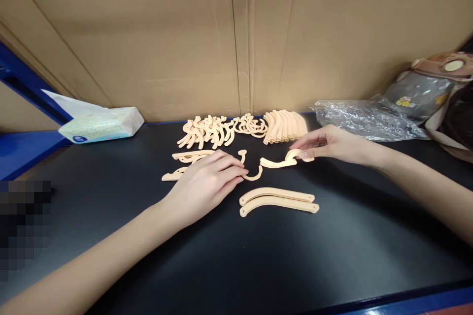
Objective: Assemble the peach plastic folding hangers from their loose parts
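Note:
My left hand [209, 177] reaches over the table with its fingers close together, the tips at one end of a thin beige hook piece [256, 173]. My right hand [321, 145] pinches a beige S-curved piece [293, 157] between thumb and fingers. Another small beige hook [243, 155] lies just beyond my left fingertips. Partly hidden by my left hand are longer beige pieces with curved parts [181, 156]. Two long curved beige arms [277, 202] with holes at their ends lie side by side in front of my hands.
Along the back lie a pile of curved pieces [207, 130], a heap of hooks [251, 125] and a row of long arms [284, 127]. A tissue pack [107, 125] stands at the left, clear plastic bags [369, 118] at the right. Cardboard [166, 34] walls the back.

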`<state>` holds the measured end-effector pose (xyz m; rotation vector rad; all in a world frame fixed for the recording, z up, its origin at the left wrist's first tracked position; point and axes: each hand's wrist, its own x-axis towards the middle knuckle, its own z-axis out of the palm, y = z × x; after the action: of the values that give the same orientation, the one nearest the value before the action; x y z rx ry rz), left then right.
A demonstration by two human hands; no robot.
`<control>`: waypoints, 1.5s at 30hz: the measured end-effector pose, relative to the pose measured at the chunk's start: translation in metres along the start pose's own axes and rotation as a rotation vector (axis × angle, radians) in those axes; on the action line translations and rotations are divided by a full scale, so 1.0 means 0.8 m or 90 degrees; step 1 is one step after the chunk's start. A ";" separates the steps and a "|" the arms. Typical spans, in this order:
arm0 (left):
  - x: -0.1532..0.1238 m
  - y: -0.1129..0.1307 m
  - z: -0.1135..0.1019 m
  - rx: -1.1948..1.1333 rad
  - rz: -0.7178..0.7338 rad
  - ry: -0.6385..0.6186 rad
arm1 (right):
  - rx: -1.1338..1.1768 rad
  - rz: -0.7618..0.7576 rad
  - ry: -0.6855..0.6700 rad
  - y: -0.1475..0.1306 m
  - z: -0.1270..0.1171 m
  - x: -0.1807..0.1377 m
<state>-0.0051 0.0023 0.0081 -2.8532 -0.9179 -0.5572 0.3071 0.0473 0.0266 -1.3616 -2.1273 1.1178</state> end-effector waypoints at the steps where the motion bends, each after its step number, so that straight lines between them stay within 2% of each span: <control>1: 0.000 -0.001 0.000 0.001 0.005 -0.007 | -0.004 0.001 -0.003 0.001 0.000 0.001; 8: 0.000 -0.003 0.001 -0.001 0.005 -0.024 | -0.021 -0.013 -0.012 0.013 0.000 0.006; 15: 0.001 -0.003 0.001 0.025 -0.020 -0.028 | -0.100 -0.068 0.002 0.012 0.002 0.007; 27: 0.000 0.000 0.000 0.046 -0.068 0.012 | -0.125 -0.106 0.040 0.016 0.009 0.006; 38: 0.001 -0.001 -0.003 0.029 0.016 -0.031 | -0.180 -0.133 0.050 0.020 0.006 0.007; 45: -0.001 -0.001 -0.002 0.025 0.006 -0.018 | -0.186 -0.132 0.043 0.021 0.006 0.006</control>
<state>-0.0066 0.0022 0.0095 -2.8351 -0.9093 -0.4942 0.3115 0.0535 0.0100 -1.2381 -2.3863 0.6935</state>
